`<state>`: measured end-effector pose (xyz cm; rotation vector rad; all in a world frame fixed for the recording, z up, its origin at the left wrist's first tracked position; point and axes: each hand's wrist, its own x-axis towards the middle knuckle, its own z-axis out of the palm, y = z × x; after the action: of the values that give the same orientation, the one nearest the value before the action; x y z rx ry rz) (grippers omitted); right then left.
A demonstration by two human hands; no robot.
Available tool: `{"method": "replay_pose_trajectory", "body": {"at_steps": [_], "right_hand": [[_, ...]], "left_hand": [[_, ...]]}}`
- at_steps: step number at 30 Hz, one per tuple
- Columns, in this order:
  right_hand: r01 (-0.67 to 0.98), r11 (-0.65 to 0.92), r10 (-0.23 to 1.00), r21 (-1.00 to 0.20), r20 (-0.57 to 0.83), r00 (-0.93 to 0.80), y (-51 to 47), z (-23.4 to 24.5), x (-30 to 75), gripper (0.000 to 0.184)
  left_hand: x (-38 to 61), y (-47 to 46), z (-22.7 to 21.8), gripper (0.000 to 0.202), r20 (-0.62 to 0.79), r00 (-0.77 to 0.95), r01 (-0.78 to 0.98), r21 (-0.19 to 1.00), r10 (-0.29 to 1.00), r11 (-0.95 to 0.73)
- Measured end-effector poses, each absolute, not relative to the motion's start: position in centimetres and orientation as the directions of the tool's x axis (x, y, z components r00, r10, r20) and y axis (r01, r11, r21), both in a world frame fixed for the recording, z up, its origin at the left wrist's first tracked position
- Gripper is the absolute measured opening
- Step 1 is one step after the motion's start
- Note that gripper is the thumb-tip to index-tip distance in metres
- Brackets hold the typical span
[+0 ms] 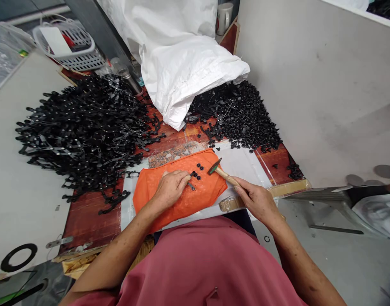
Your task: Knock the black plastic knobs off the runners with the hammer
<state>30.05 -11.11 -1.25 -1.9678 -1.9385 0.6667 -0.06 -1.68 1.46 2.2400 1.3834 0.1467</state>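
L hand [169,188] flat, R hand [257,200] clenched

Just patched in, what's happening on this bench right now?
A person in a red shirt sits at a wooden bench. The right hand grips a small wooden-handled hammer, its head poised over an orange woven mat. The left hand rests on the mat, fingertips at a small black strip part beside a few round black caps. A big heap of black strips lies to the left, and a pile of black caps to the right, below a white woven sack.
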Motion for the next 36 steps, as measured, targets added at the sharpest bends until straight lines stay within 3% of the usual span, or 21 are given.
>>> {"method": "replay_pose_trajectory", "body": {"at_steps": [12,24,36], "right_hand": [[0.855,-0.074,0.991,-0.514,-0.135,0.004,-11.03,-1.29,29.86,0.042],[0.869,-0.07,0.992,-0.489,-0.122,0.011,-11.11,-1.08,29.68,0.041],[0.83,-0.03,0.995,-0.557,-0.093,-0.026,-11.11,-0.64,29.82,0.041]], "left_hand": [[-0.09,-1.8,1.26,0.035,-0.178,0.483,0.835,0.388,0.857,-0.39],[-0.35,-1.61,1.17,0.035,-0.162,0.482,0.798,0.486,0.861,-0.356],[0.25,-1.86,1.93,0.035,-0.21,0.466,0.851,0.373,0.859,-0.37]]}}
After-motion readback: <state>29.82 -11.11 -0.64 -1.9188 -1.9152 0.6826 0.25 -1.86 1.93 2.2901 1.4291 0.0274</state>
